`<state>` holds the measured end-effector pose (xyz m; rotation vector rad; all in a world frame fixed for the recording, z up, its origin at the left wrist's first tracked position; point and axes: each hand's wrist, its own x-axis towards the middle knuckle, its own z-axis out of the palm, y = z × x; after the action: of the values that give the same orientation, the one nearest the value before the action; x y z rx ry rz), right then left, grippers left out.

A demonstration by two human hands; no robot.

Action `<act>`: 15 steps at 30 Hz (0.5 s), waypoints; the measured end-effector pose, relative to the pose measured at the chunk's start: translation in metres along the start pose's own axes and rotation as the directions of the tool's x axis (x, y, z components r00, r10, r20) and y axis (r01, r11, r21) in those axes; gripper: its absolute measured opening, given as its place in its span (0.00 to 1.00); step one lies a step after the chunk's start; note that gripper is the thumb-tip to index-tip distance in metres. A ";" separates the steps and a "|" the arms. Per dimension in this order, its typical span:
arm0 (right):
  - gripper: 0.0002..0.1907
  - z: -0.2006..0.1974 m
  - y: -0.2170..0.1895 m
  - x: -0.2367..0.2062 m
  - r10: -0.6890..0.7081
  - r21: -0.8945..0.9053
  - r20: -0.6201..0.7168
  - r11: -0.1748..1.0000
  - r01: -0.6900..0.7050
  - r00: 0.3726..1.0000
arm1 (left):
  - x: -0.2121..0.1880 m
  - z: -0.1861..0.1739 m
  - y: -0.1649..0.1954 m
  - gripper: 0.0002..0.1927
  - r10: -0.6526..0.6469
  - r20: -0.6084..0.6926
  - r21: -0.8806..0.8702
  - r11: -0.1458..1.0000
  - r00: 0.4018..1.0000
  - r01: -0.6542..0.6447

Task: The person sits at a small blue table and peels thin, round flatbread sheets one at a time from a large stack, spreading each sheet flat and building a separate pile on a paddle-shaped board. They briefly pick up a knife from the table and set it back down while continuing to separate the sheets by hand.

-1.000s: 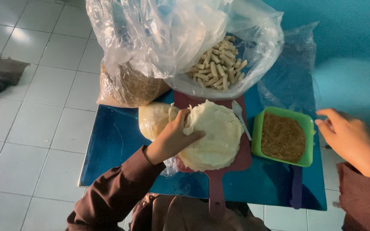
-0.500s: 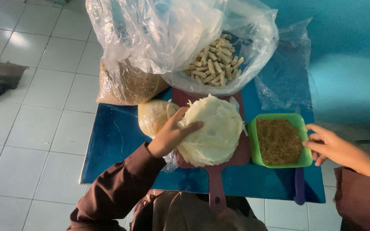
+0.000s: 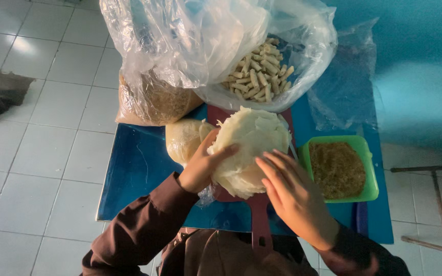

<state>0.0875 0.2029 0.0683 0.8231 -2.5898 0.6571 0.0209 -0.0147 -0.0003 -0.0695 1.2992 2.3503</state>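
Got my left hand [image 3: 200, 168] gripping the floppy stack of thin white round wrappers [image 3: 251, 151] over the maroon plastic cutting board [image 3: 259, 225], right hand [image 3: 292, 191] flat and open on it; tugging too hard could tear these.

Two hands [image 3: 203, 166], one green tray [image 3: 369, 189]

At the middle of the frame, the stack of wrappers [image 3: 251, 148] lies on the cutting board [image 3: 258, 214], which rests on my table [image 3: 139, 174]. My left hand [image 3: 203, 166] holds the stack's left edge; my right hand [image 3: 290, 191] lies on its lower right. The tray of filling [image 3: 339, 168] sits right of it. The bag of rolls [image 3: 262, 71] is above, the bag of crumbs [image 3: 152, 102] upper left.
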 end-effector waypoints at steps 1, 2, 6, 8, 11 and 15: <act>0.26 0.009 -0.005 0.007 -0.010 0.002 -0.012 1.000 0.010 1.000 | -0.002 -0.002 -0.003 0.30 0.013 0.028 0.017 1.000 1.000 -0.014; 0.27 0.014 -0.007 0.012 -0.018 0.002 -0.025 1.000 0.018 1.000 | -0.004 -0.005 -0.005 0.31 0.025 0.058 0.034 0.999 0.998 -0.027; 0.25 0.023 -0.003 0.022 -0.036 0.073 0.019 0.997 0.035 0.999 | -0.009 -0.018 -0.011 0.33 0.020 0.131 -0.051 0.999 0.991 -0.014; 0.21 0.021 0.000 0.019 -0.079 0.095 0.047 0.993 0.075 0.996 | -0.010 -0.024 -0.016 0.33 -0.005 0.154 -0.162 0.986 0.988 0.030; 0.12 0.023 0.004 0.019 -0.067 0.066 0.065 0.996 0.063 0.996 | -0.009 -0.032 -0.024 0.32 -0.012 0.190 -0.268 0.961 0.982 0.064; 0.10 0.026 0.011 0.022 -0.085 0.128 -0.021 0.988 0.087 0.996 | -0.006 -0.038 -0.030 0.34 -0.022 0.248 -0.351 0.930 0.968 0.111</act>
<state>0.0592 0.1874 0.0525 0.9601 -2.5035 0.8079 0.0319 -0.0348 -0.0434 0.0551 0.7278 2.4218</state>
